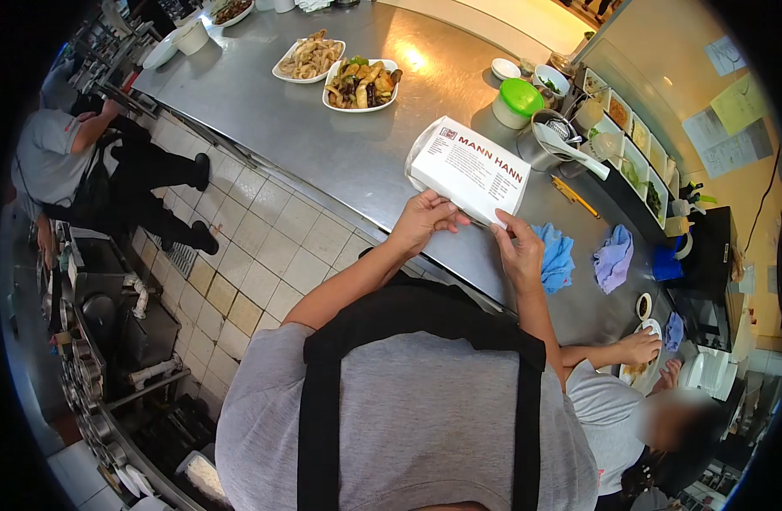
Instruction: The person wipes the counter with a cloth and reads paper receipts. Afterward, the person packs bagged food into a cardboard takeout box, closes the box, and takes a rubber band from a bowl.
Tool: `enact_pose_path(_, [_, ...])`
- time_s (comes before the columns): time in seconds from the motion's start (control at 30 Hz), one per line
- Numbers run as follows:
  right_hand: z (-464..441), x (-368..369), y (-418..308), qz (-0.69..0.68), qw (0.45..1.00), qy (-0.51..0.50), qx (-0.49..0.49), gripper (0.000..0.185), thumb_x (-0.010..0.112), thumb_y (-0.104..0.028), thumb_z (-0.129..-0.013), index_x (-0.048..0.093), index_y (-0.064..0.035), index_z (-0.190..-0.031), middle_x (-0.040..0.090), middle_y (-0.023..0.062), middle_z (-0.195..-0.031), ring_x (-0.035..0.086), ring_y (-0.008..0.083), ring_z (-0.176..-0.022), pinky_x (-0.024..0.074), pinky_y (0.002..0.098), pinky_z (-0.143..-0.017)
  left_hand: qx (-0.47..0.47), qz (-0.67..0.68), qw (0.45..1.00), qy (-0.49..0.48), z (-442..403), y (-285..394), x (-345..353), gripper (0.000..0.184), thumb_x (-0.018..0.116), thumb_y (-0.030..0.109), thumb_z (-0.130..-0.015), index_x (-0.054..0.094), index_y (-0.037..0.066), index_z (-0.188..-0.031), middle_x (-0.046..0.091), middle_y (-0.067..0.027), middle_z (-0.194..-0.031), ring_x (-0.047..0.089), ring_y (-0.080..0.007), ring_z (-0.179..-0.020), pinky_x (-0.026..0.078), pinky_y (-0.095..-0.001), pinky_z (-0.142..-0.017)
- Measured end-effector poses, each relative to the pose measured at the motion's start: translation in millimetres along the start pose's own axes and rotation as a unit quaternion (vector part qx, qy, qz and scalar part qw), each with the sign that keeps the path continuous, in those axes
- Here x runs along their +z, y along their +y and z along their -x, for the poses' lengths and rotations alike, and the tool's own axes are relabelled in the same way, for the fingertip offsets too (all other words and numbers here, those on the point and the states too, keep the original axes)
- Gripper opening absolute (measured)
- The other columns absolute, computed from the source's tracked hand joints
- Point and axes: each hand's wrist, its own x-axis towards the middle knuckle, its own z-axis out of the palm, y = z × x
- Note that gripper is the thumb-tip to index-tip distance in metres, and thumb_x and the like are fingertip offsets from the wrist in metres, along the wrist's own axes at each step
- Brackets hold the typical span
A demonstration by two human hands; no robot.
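In the head view, the bare left hand and bare right hand pinch the near edge of a flat white package with printed lettering, at the shiny steel counter's edge — a two-handed hold that probably steadies it. A green-lidded round tub stands beyond, presumably within reach.
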Motion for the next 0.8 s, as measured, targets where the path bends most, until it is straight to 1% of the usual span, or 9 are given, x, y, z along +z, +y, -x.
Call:
enact_pose_path(0.03, [0.4, -0.7, -1.8, 0.0, 1.0, -0.001, 0.003, 0.025, 0.071, -0.011, -0.078, 0.067, -0.005, -0.102, 0.066, 0.0127, -0.082, 0.061, 0.0183, -0.065, 0.0494, 0.0289, -0.06, -0.002, 0.006, 1.0, -0.008, -0.3, 2.5, 2.0, 0.02, 0.058, 0.008, -0.09, 0.059, 0.0, -0.108, 0.065, -0.0105, -0.098, 0.066, -0.0173, -0.08, 0.053, -0.0236, -0.063])
enact_pose_path(0.13, [-0.8, -1.8, -5.0, 0.007, 1.0, -0.003, 0.008, 0.025, 0.071, -0.011, -0.079, 0.067, -0.0052, -0.103, 0.066, 0.0129, -0.082, 0.061, 0.0184, -0.065, 0.0496, 0.0293, -0.06, -0.051, -0.101, 0.993, 0.022, 11.9, 19.1, 6.3, 0.019, 0.058, 0.008, -0.09, 0.059, 0.0, -0.107, 0.065, -0.0105, -0.099, 0.066, -0.0165, -0.078, 0.053, -0.0248, -0.063])
enact_pose_path(0.23, [-1.1, 0.2, -3.4, 0.025, 1.0, -0.004, 0.003, 0.025, 0.071, -0.01, -0.079, 0.067, -0.0054, -0.103, 0.066, 0.013, -0.081, 0.061, 0.0186, -0.064, 0.0498, 0.0293, -0.06, -0.08, -0.311, 0.941, 0.105, 28.0, 45.6, -13.7, 0.021, 0.061, 0.008, -0.088, 0.061, 0.001, -0.108, 0.065, -0.0109, -0.101, 0.066, -0.0169, -0.086, 0.054, -0.0264, -0.066])
enact_pose_path(0.33, [-0.2, 0.7, -6.5, 0.029, 1.0, -0.001, -0.002, 0.025, 0.071, -0.009, -0.079, 0.067, -0.0056, -0.103, 0.066, 0.0133, -0.081, 0.061, 0.019, -0.063, 0.0501, 0.0291, -0.06, 0.228, -0.414, 0.86, 0.194, 26.6, 62.5, -17.6, 0.024, 0.064, 0.006, -0.085, 0.063, 0.004, -0.109, 0.065, -0.011, -0.106, 0.064, -0.0185, -0.094, 0.054, -0.0284, -0.074])
enact_pose_path(0.43, [-0.9, -0.2, -6.3, 0.029, 0.999, 0.007, -0.023, 0.025, 0.07, -0.009, -0.079, 0.067, -0.006, -0.104, 0.066, 0.0135, -0.081, 0.062, 0.0192, -0.063, 0.0505, 0.0291, -0.06, 0.29, -0.522, 0.8, 0.058, 8.6, 78.8, -30.9, 0.028, 0.065, 0.003, -0.082, 0.065, 0.008, -0.109, 0.066, -0.0084, -0.109, 0.064, -0.021, -0.096, 0.052, -0.0312, -0.08])
enact_pose_path(0.47, [-0.8, -0.4, -5.6, 0.032, 0.999, 0.008, -0.03, 0.026, 0.07, -0.009, -0.079, 0.067, -0.006, -0.104, 0.066, 0.0135, -0.081, 0.062, 0.0193, -0.062, 0.0506, 0.0292, -0.059, 0.292, -0.539, 0.788, 0.045, 3.5, 82.3, -34.1, 0.028, 0.065, 0.003, -0.081, 0.066, 0.008, -0.108, 0.065, -0.0091, -0.11, 0.063, -0.0219, -0.097, 0.051, -0.0314, -0.082])
enact_pose_path(0.53, [-1.0, -0.1, -7.1, 0.04, 0.998, 0.011, -0.036, 0.026, 0.07, -0.009, -0.079, 0.066, -0.0062, -0.105, 0.066, 0.0134, -0.082, 0.062, 0.0194, -0.062, 0.0507, 0.0293, -0.059, 0.294, -0.575, 0.764, 0.02, -2.8, 84.7, -41.4, 0.028, 0.065, 0.002, -0.08, 0.067, 0.009, -0.107, 0.064, -0.0105, -0.111, 0.062, -0.0238, -0.1, 0.05, -0.032, -0.085])
enact_pose_path(0.63, [-2.3, 0.0, -10.3, 0.05, 0.998, 0.013, -0.034, 0.026, 0.07, -0.009, -0.079, 0.066, -0.0064, -0.104, 0.066, 0.0132, -0.082, 0.063, 0.0195, -0.062, 0.0507, 0.0295, -0.058, 0.273, -0.599, 0.753, 0.012, -2.8, 76.8, -50.5, 0.029, 0.065, 0.001, -0.079, 0.067, 0.01, -0.107, 0.064, -0.0106, -0.112, 0.061, -0.0261, -0.103, 0.048, -0.0323, -0.088])
enact_pose_path(0.8, [-1.5, -1.0, -8.3, 0.065, 0.997, -0.004, -0.05, 0.023, 0.071, -0.01, -0.079, 0.067, -0.0073, -0.101, 0.065, 0.0115, -0.079, 0.062, 0.0206, -0.061, 0.0508, 0.0311, -0.057, 0.302, -0.605, 0.737, 0.014, -2.7, 74.2, -52.9, 0.031, 0.065, 0.0, -0.078, 0.066, 0.01, -0.107, 0.062, -0.0091, -0.114, 0.061, -0.0259, -0.102, 0.048, -0.0317, -0.088])
